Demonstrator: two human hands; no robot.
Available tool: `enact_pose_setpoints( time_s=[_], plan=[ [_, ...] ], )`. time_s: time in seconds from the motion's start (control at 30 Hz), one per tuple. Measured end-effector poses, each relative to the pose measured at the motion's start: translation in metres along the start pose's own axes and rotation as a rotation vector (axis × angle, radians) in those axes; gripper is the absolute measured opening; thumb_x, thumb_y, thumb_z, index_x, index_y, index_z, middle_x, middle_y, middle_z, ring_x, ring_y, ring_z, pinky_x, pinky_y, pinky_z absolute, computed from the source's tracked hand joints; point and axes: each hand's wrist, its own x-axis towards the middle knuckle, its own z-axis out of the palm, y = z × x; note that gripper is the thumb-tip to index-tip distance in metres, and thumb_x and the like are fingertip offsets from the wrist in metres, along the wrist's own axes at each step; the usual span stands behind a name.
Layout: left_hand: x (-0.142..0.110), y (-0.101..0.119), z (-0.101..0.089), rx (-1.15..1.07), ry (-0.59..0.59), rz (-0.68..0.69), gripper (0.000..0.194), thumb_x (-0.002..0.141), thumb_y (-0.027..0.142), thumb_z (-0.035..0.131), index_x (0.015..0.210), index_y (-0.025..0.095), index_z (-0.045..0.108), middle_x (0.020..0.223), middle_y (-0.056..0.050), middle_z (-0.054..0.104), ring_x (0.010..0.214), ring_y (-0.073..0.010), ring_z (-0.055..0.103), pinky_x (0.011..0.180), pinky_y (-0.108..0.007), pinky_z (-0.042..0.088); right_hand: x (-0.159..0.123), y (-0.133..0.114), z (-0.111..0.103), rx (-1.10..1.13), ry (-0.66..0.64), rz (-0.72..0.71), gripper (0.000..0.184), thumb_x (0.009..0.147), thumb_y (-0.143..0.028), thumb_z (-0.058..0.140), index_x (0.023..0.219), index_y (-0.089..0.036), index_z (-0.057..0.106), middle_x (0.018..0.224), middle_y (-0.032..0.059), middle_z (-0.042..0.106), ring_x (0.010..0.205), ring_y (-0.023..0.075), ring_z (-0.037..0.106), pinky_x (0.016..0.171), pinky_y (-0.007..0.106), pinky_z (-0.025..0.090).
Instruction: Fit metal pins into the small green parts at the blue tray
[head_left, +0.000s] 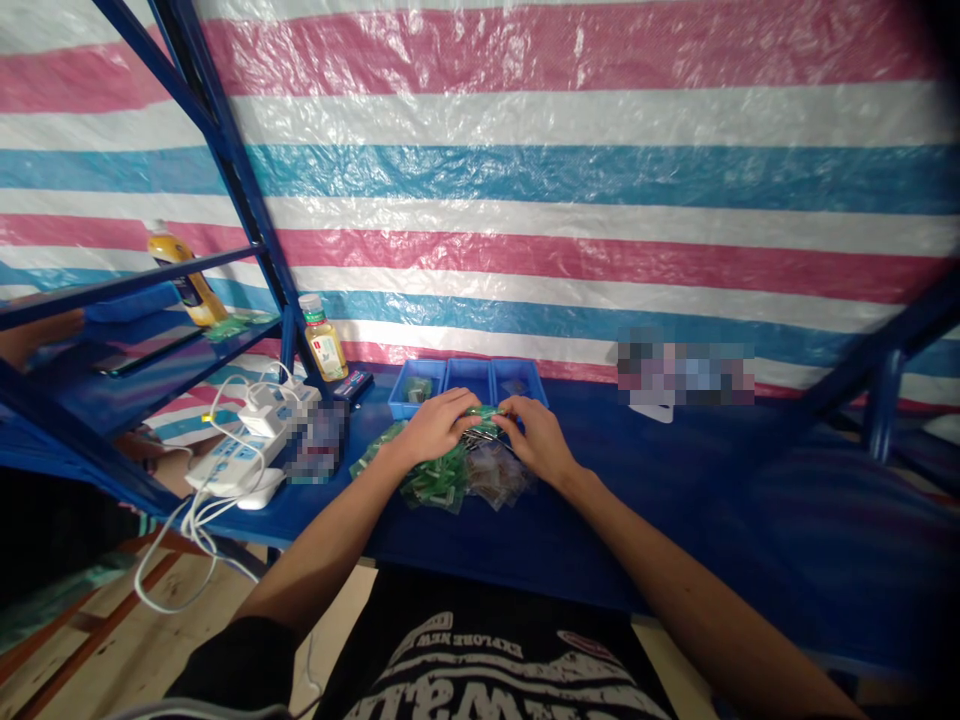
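My left hand [436, 428] and my right hand [537, 436] meet over the table, in front of the blue trays. Between their fingertips is a small green packet [486, 411], pinched from both sides. Under the hands lie some thin dark metallic pieces [480, 438], too small to make out. A heap of small green clear-plastic packets [436, 482] spreads beneath my left wrist. Beside it, below my right hand, is a pile of brownish clear packets [496, 474]. Three joined blue trays [469, 364] stand just behind; the left one holds a small packet [417, 390].
Left on the blue table [600, 540] are a bottle with yellow liquid [324, 340], a dark blue box [352, 388], and a white power strip [225, 455] with looping cables. Blue metal posts [247, 215] rise at the side. A striped plastic sheet [562, 180] hangs behind.
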Motion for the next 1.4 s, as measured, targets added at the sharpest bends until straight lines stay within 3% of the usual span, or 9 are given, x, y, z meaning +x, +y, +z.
enact_pose_setpoints(
  time_s=[0.23, 0.37, 0.67, 0.83, 1.1, 1.4],
  plan=[
    [-0.001, -0.006, 0.002, 0.029, 0.012, -0.06, 0.025, 0.103, 0.044, 0.055, 0.109, 0.02, 0.063, 0.095, -0.004, 0.064, 0.089, -0.0201, 0.061, 0.08, -0.03, 0.048, -0.001, -0.002, -0.001, 0.061, 0.027, -0.075, 0.014, 0.104, -0.032, 0.05, 0.099, -0.024, 0.06, 0.09, 0.0065, 0.065, 0.083, 0.0244, 0.059, 0.078, 0.038, 0.046],
    [-0.001, -0.008, 0.004, 0.009, 0.008, -0.017, 0.019, 0.105, 0.036, 0.053, 0.105, 0.02, 0.063, 0.099, -0.005, 0.066, 0.095, -0.0207, 0.062, 0.084, -0.03, 0.047, -0.001, -0.004, -0.003, 0.066, -0.013, -0.08, 0.016, 0.104, -0.036, 0.052, 0.107, -0.024, 0.061, 0.095, 0.0068, 0.067, 0.085, 0.0241, 0.06, 0.081, 0.038, 0.047],
    [0.0, -0.006, 0.004, 0.038, 0.008, -0.012, 0.024, 0.102, 0.042, 0.059, 0.107, 0.02, 0.067, 0.093, -0.004, 0.064, 0.089, -0.0193, 0.062, 0.08, -0.028, 0.046, 0.001, -0.006, -0.008, 0.042, -0.012, -0.097, 0.019, 0.104, -0.034, 0.053, 0.094, -0.024, 0.065, 0.088, 0.0057, 0.067, 0.086, 0.0235, 0.061, 0.082, 0.038, 0.046],
    [-0.001, -0.004, 0.002, 0.043, -0.006, -0.009, 0.027, 0.103, 0.044, 0.056, 0.103, 0.02, 0.068, 0.092, -0.004, 0.065, 0.089, -0.019, 0.062, 0.078, -0.028, 0.046, 0.0, -0.007, -0.008, 0.014, -0.005, -0.078, 0.017, 0.103, -0.035, 0.055, 0.106, -0.024, 0.067, 0.09, 0.0057, 0.069, 0.083, 0.0235, 0.061, 0.082, 0.039, 0.047],
    [-0.001, -0.001, 0.0, -0.011, 0.007, -0.046, 0.031, 0.104, 0.047, 0.054, 0.118, 0.022, 0.066, 0.101, -0.004, 0.07, 0.091, -0.0189, 0.065, 0.082, -0.029, 0.049, 0.001, -0.008, -0.009, 0.062, 0.019, -0.114, 0.018, 0.103, -0.032, 0.055, 0.097, -0.025, 0.071, 0.098, 0.007, 0.071, 0.091, 0.0241, 0.065, 0.084, 0.04, 0.049],
    [0.001, 0.003, 0.0, -0.005, -0.003, 0.03, 0.028, 0.105, 0.041, 0.052, 0.102, 0.02, 0.071, 0.096, -0.006, 0.068, 0.091, -0.0189, 0.064, 0.081, -0.028, 0.048, 0.0, -0.012, -0.008, 0.0, -0.03, -0.122, 0.015, 0.102, -0.029, 0.054, 0.102, -0.023, 0.067, 0.095, 0.0068, 0.069, 0.089, 0.0241, 0.063, 0.082, 0.039, 0.048]
  ],
)
